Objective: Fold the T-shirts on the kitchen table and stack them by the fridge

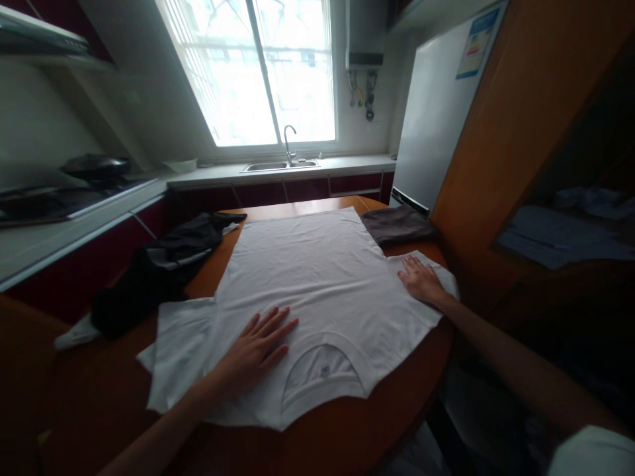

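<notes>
A white T-shirt lies spread flat on a round wooden table, its collar toward me. My left hand rests flat on the shirt's chest near the collar, fingers stretched out. My right hand lies flat on the shirt's right sleeve at the table's right edge, fingers spread. Neither hand holds anything.
A black garment is heaped on the table's left side, and a folded brown cloth lies at the far right. Beyond stand a counter with a sink, a stove at left and a white fridge at right.
</notes>
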Tool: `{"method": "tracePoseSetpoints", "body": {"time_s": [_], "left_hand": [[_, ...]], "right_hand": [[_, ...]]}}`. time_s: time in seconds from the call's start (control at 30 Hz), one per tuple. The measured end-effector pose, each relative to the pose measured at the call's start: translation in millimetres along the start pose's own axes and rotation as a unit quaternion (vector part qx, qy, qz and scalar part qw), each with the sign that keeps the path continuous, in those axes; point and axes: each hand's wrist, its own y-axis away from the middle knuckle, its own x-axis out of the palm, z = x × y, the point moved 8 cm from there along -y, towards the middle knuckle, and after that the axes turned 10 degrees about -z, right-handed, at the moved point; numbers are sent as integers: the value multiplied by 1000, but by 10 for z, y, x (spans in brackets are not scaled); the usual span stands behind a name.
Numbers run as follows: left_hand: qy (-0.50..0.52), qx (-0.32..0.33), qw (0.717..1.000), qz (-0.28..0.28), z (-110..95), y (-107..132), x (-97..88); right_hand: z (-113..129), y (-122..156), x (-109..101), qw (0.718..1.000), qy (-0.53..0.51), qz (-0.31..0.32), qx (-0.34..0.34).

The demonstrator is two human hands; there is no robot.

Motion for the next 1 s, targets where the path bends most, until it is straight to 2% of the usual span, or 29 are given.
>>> {"method": "tracePoseSetpoints", "body": {"time_s": [0.13, 0.2, 0.37, 0.47, 0.6, 0.73, 0.83, 0.9, 1.0], "left_hand": [[4, 0, 1000, -9, -1, 1, 0], [9, 1, 1000, -15, -6, 2, -6], [15, -5, 1000, -6, -8, 12, -6], [20, -14, 1000, 8, -18, 27, -7], [36, -17, 999, 14, -51, 33, -26], [70, -39, 997, -2, -4, -7, -66], [70, -84, 994, -32, 93, -28, -139], [64, -76, 995, -20, 57, -23, -161], [68, -35, 997, 30, -136, 8, -161]], "right_hand": [[-43, -43, -20, 999, -10, 35, 32], [54, -142, -76, 999, -21, 33, 34], [700, -422, -168, 995, -69, 2, -75], [919, -487, -64, 994, -74, 2, -77], [904, -479, 140, 998, -54, 10, -32], [836, -465, 213, 999, -32, 14, -22], [854, -455, 158, 999, -12, 25, -34], [934, -424, 54, 999, 5, 23, -41], [1303, -243, -144, 994, -20, 19, -103]]}}
